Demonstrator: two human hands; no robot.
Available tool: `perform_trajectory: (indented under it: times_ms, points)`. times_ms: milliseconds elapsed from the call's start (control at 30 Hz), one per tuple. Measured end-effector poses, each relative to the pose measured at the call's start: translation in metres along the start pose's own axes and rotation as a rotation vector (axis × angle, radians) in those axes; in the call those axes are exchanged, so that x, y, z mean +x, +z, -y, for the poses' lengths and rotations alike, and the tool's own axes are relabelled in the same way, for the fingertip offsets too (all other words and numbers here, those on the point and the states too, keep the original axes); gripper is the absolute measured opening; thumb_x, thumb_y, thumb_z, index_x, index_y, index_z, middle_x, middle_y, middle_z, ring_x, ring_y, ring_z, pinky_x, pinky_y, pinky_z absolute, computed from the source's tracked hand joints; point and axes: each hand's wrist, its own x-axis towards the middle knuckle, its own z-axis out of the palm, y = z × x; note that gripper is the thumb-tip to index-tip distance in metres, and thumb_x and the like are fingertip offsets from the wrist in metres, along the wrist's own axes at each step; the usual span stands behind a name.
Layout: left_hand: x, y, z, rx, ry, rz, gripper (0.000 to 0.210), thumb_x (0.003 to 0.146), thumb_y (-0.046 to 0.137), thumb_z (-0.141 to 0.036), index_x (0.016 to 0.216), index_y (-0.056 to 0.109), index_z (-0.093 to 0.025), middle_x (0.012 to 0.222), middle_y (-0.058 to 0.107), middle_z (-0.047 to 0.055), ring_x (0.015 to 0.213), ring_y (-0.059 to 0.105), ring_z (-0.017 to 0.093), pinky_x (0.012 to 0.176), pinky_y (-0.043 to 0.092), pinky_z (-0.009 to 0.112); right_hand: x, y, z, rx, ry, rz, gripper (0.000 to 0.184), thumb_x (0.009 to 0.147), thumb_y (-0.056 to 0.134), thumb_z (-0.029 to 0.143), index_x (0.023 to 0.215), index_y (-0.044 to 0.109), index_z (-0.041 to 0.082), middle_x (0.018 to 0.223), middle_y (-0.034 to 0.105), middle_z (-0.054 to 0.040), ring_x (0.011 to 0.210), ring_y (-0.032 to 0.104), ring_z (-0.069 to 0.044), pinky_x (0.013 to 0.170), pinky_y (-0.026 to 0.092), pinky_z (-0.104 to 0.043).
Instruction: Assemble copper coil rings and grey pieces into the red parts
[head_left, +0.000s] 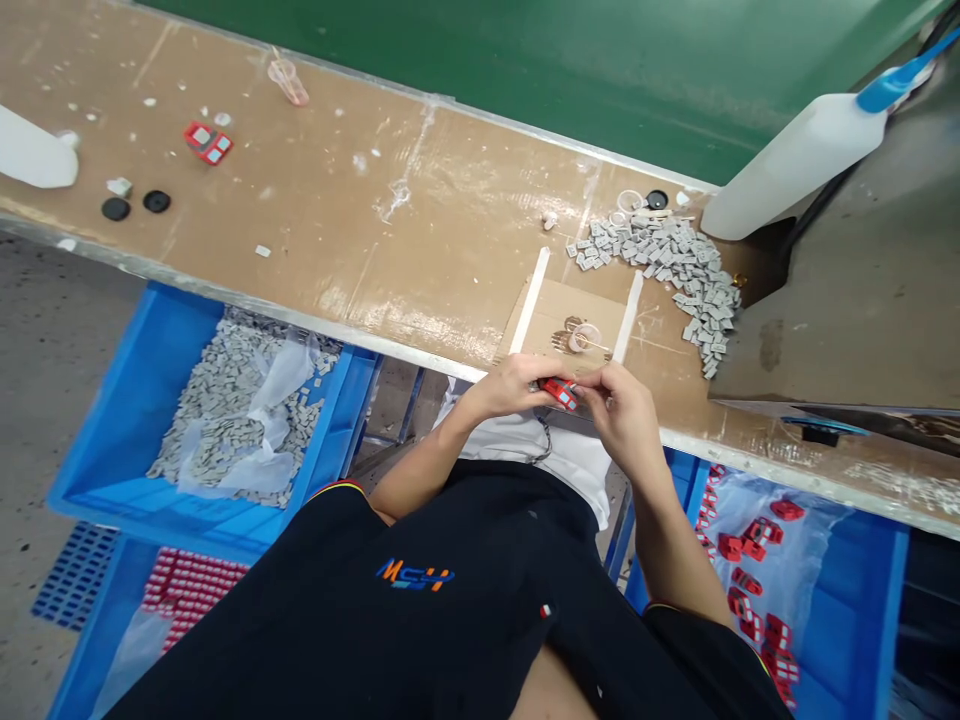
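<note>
Nearest, the right-hand blue plastic bin [890, 600] holds loose red toy cars [761, 533]; on the left, another blue plastic bin [105, 495] holds small grey pieces. At the near edge of the brown-covered table [442, 260], the person's left hand [512, 388] is curled closed around a small red toy car with pale blue windows [561, 393]. The right hand [621, 402] is partly curled, thumb and fingertips drawn together at the car's right end; whether they grip it or a tiny part cannot be told. Held so close to the edge, the car could drop towards the lap if the left grip slackened.

Just beyond, a small clear cup with a thin stick [583, 338] stands on a flat cardboard sheet [525, 345] beside a dark stain. A forward knock from either hand could tip it, and any wet contents might smear the car. Farther right, a careless sleeve could scatter the heap of flat grey pieces [675, 255] beside the white plastic bottle [795, 165].
</note>
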Motion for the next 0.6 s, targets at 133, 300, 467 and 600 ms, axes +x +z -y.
perform_trajectory:
  times_ms: [133, 300, 467, 600]
  points:
    - [-0.002, 0.001, 0.0, 0.072, -0.009, 0.0, 0.014, 0.089, 0.07, -0.021, 0.102, 0.07, -0.016, 0.089, 0.075, 0.005, 0.081, 0.069, 0.017, 0.076, 0.052, 0.026, -0.002, -0.001, 0.008, -0.16, -0.042, 0.068, 0.021, 0.094, 0.051, 0.018, 0.075, 0.06, 0.021, 0.077, 0.059, -0.0049, 0.075, 0.057, -0.022, 0.067, 0.043, -0.032]
    - [-0.005, 0.001, -0.002, 0.116, -0.043, -0.003, 0.016, 0.089, 0.07, -0.024, 0.103, 0.068, -0.015, 0.09, 0.075, 0.005, 0.08, 0.069, 0.017, 0.076, 0.052, 0.026, -0.01, 0.001, 0.012, -0.084, -0.02, 0.07, 0.016, 0.097, 0.053, 0.021, 0.086, 0.064, 0.02, 0.079, 0.059, -0.0044, 0.071, 0.058, -0.019, 0.065, 0.043, -0.03]
    - [-0.007, 0.003, 0.0, 0.128, -0.012, -0.009, 0.021, 0.09, 0.071, -0.032, 0.101, 0.067, -0.015, 0.091, 0.074, 0.007, 0.082, 0.069, 0.019, 0.076, 0.052, 0.027, -0.012, 0.004, 0.01, 0.077, -0.001, 0.031, 0.012, 0.097, 0.058, 0.026, 0.089, 0.066, 0.02, 0.077, 0.056, -0.002, 0.065, 0.055, -0.016, 0.061, 0.046, -0.029]
    - [-0.006, 0.005, -0.001, 0.09, -0.026, -0.056, 0.018, 0.092, 0.068, -0.031, 0.102, 0.066, -0.016, 0.092, 0.073, 0.007, 0.084, 0.068, 0.019, 0.078, 0.052, 0.028, -0.011, 0.005, 0.004, 0.184, 0.043, -0.007, 0.016, 0.095, 0.062, 0.034, 0.09, 0.069, 0.021, 0.089, 0.061, -0.0056, 0.079, 0.063, -0.018, 0.066, 0.053, -0.03]
